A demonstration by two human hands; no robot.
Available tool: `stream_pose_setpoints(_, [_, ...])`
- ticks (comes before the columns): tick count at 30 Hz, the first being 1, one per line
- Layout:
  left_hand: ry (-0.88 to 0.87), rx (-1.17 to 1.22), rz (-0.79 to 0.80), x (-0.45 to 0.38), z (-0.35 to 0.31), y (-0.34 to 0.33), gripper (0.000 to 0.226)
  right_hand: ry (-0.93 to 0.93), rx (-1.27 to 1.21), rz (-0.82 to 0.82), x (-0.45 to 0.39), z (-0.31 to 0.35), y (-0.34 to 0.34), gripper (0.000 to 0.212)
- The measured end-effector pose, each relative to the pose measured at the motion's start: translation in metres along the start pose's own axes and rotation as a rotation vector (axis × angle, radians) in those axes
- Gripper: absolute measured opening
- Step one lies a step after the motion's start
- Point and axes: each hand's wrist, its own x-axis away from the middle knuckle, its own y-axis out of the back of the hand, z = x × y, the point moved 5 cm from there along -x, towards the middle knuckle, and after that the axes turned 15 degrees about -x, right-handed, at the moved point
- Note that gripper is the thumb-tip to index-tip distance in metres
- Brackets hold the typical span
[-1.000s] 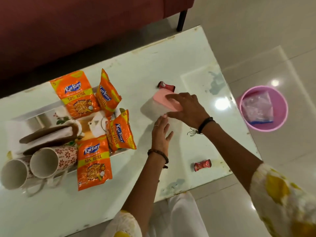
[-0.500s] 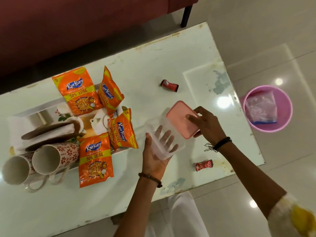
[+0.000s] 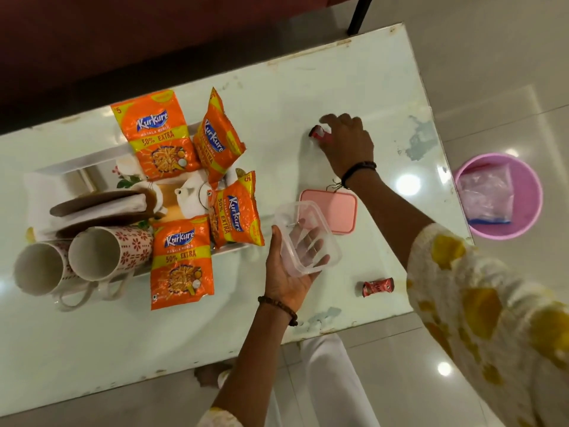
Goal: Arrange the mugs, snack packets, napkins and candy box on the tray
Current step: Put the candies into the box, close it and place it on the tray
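Left hand [image 3: 291, 266], centre frame: palm up, fingers spread under clear candy box [image 3: 308, 238], lidless, tilted, held off table [image 3: 308, 87]. Pink lid [image 3: 334, 211] lies flat just right of box. Right hand [image 3: 345, 143], upper centre-right: fingers curled down onto red candy [image 3: 317, 132]; full grip cannot tell. Second red candy [image 3: 378, 287] loose at lower right table edge. Tray [image 3: 77, 163], left of frame: 2 mugs [image 3: 92, 257] on sides, napkins [image 3: 101, 208], 4 snack packets [image 3: 181, 260] on/overlapping it. Pink bin [image 3: 520, 223] on floor, far right.
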Motion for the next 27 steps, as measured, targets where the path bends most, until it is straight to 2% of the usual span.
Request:
stream_pose_setpoints(3, [0.031, -0.024, -0.006, -0.002, 0.002, 0.007, 0.066, -0.024, 0.026, 0.063, 0.000, -0.003, -0.007, 0.027])
stream_pose_setpoints(5, [0.056, -0.016, -0.019, 0.000, 0.004, 0.011, 0.065, -0.014, -0.233, 0.042, 0.017, 0.008, 0.006, 0.027])
stream_pose_setpoints(7, [0.059, -0.023, -0.005, 0.003, 0.003, 0.011, 0.064, 0.062, -0.543, 0.116, 0.050, 0.031, 0.021, 0.031])
stream_pose_setpoints(8, [0.052, -0.023, 0.014, 0.006, 0.001, 0.010, 0.066, 0.127, -0.566, 0.185, 0.071, 0.042, 0.026, 0.031])
stream_pose_setpoints(11, [0.054, 0.008, 0.079, 0.013, 0.000, 0.013, 0.083, 0.257, -0.308, 0.393, 0.131, 0.059, 0.023, 0.018])
stream_pose_setpoints(13, [0.059, 0.022, 0.091, 0.020, 0.001, 0.018, 0.082, 0.262, -0.212, 0.425, 0.158, 0.060, 0.018, 0.015])
stream_pose_setpoints(17, [0.140, -0.023, 0.109, 0.039, 0.005, 0.027, 0.078, 0.121, -0.407, 0.346, 0.180, 0.057, 0.019, 0.012])
stream_pose_setpoints(20, [0.164, -0.038, 0.125, 0.057, 0.007, 0.036, 0.091, 0.021, -0.599, 0.071, 0.193, 0.046, 0.026, 0.010])
stream_pose_setpoints(22, [0.162, 0.034, 0.111, 0.074, 0.011, 0.052, 0.093, -0.047, -0.606, -0.031, 0.205, 0.036, 0.018, 0.011])
stream_pose_setpoints(24, [0.164, 0.134, 0.086, 0.093, 0.018, 0.071, 0.092, -0.125, -0.532, 0.083, 0.218, 0.026, -0.008, 0.011])
stream_pose_setpoints(27, [0.175, 0.107, 0.019, 0.117, 0.028, 0.102, 0.095, -0.133, -0.238, 0.456, 0.242, 0.019, -0.063, 0.042])
